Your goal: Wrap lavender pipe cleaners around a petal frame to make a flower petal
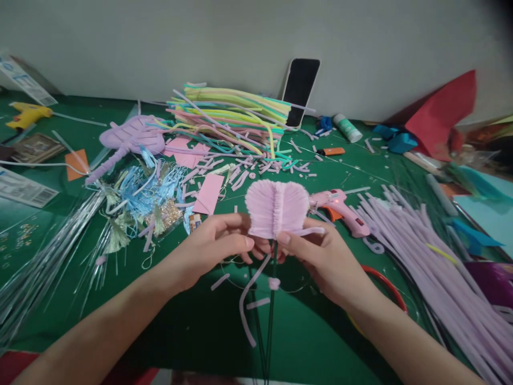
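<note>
Both of my hands hold a lilac fan-shaped piece made of pipe cleaners [262,208], with a fluffy ridge down its middle, upright above the green table. My left hand [224,240] pinches its lower left edge with thumb and fingers. My right hand [308,248] grips the bottom near the middle ridge, and a loose pipe cleaner end sticks out over its fingers. From the base hang dark thin cords [269,326] with a small lilac bead-like lump [274,283] on them. A longer lilac strand [243,305] curves down below the piece.
A pink glue gun [340,208] lies right of my hands, beside a large bundle of lilac pipe cleaners [425,267]. Blue tassels [140,187] and a finished-looking lilac piece [132,136] lie left. Coloured pipe cleaners [236,112] and a phone [301,88] are at the back.
</note>
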Demonstrator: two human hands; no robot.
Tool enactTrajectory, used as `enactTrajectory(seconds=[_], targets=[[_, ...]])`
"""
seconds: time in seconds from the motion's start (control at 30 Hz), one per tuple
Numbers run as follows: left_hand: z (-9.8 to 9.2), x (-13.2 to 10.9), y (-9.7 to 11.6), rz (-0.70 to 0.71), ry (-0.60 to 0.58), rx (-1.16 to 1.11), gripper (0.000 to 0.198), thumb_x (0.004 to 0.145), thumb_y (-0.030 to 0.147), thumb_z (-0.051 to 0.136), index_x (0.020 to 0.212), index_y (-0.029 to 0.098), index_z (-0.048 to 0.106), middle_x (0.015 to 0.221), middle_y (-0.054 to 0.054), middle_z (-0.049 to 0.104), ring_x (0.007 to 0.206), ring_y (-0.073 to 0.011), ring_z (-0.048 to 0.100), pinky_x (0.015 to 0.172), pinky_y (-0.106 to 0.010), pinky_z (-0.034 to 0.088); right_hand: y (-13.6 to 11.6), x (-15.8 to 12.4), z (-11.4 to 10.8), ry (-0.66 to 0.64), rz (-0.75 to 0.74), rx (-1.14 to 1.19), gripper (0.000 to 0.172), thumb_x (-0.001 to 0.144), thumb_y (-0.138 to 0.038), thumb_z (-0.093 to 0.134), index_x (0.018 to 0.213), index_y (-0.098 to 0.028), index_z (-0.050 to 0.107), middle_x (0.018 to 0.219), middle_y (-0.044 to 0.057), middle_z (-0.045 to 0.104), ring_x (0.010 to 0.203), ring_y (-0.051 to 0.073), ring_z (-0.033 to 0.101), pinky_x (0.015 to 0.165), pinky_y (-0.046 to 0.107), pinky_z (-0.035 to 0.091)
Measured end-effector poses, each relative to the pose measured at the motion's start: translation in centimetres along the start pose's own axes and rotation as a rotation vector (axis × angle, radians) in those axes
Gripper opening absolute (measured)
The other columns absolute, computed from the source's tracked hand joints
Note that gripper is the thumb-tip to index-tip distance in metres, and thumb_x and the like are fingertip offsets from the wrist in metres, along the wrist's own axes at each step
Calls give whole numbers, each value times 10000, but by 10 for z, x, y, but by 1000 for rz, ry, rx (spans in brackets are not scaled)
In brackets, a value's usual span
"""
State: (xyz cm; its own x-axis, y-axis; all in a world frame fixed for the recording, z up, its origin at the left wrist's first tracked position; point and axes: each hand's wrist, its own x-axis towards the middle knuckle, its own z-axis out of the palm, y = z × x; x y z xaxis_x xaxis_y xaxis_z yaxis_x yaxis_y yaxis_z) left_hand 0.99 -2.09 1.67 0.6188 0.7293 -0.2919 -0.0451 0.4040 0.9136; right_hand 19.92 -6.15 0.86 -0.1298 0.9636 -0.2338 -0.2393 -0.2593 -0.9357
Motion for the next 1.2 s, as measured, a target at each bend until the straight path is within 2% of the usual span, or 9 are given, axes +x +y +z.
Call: enactTrajectory(seconds=[0.07, 0.17, 0.3, 0.4, 0.5, 0.63, 0.77, 1.0, 1.2], targets=[[-2, 0, -1, -13, -55, -25, 148, 779, 201, 606, 838, 170, 737, 835, -44, 741, 767, -161, 671, 680, -232, 509, 1, 0, 0, -10, 1, 6, 160, 729, -341, 784, 717, -200, 711, 643, -16, 654, 586, 109, 574, 571, 225, 494], [-4, 1, -3, -55, -74, -111, 202, 818, 249, 569, 824, 154, 747, 825, -69, 731, 768, -172, 663, 689, -242, 505, 1, 1, 0, -25, 6, 5, 171, 739, -358, 775, 720, -202, 708, 648, -16, 647, 590, 110, 567, 571, 228, 493], [-5, 2, -5, -151, -163, -262, 434, 904, 401, 429, 814, 131, 757, 814, -112, 717, 754, -200, 649, 700, -288, 512, 1, 1, 0, -34, 18, 1, 187, 718, -362, 790, 725, -194, 708, 641, -12, 636, 586, 118, 559, 566, 238, 492], [-5, 2, -6, -153, -180, -258, 402, 900, 392, 456, 807, 134, 751, 816, -106, 712, 761, -202, 643, 716, -295, 513, 2, 1, 0, -40, 21, 11, 177, 692, -336, 811, 721, -195, 708, 638, -15, 635, 585, 115, 556, 566, 233, 490], [-5, 3, -6, -110, -111, -192, 302, 878, 340, 524, 781, 143, 732, 774, -81, 697, 753, -190, 640, 723, -286, 510, 2, 1, 1, -46, 18, -1, 164, 716, -348, 791, 721, -206, 708, 647, -19, 645, 590, 113, 562, 568, 228, 490], [-2, 3, -3, -4, 63, -50, 128, 808, 275, 649, 783, 164, 707, 731, -31, 681, 690, -158, 633, 692, -256, 505, 1, 1, 2, -9, -3, -70, 199, 685, -365, 806, 695, -204, 690, 649, -9, 657, 584, 129, 575, 570, 251, 503], [2, 1, 0, 101, 206, 118, 82, 742, 240, 718, 756, 170, 678, 729, -7, 681, 690, -146, 635, 669, -232, 497, -2, 0, 4, 17, -38, -147, 207, 695, -361, 798, 654, -203, 670, 616, -11, 645, 563, 126, 571, 577, 259, 510], [6, 1, -5, 94, 215, 111, 137, 740, 205, 690, 872, 172, 689, 793, -19, 715, 725, -153, 647, 666, -233, 497, -3, 1, 7, 42, -24, -158, 203, 645, -347, 835, 690, -213, 690, 603, -18, 639, 554, 136, 576, 568, 268, 511], [7, 2, -6, 94, 270, 170, 131, 720, 253, 715, 737, 172, 613, 741, -7, 648, 719, -157, 615, 690, -263, 494, 0, 1, 4, 36, -41, -164, 179, 697, -360, 795, 711, -208, 701, 635, -9, 666, 568, 134, 581, 575, 268, 508]])
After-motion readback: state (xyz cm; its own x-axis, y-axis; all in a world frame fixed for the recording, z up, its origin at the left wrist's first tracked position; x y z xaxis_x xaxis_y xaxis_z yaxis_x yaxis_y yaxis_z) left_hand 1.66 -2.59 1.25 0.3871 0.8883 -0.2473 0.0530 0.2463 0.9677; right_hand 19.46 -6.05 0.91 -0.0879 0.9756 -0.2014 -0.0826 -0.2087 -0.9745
